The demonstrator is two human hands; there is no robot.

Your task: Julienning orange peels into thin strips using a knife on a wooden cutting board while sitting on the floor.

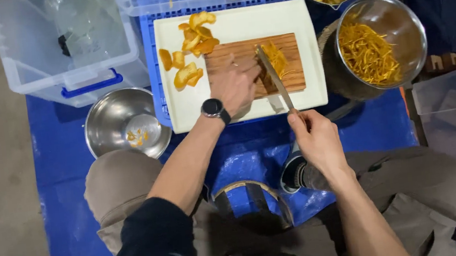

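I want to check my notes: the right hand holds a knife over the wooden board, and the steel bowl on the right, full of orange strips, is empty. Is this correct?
Not quite. In the head view, the steel bowl on the right is not empty: it holds orange strips. The rest stands: the right hand holds a knife over the wooden board.

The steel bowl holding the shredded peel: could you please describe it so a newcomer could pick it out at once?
Start at the white board with the wooden cutting board. The bowl stands just right of it. Unlike the near-empty steel bowl on the left, it holds thin orange strips.
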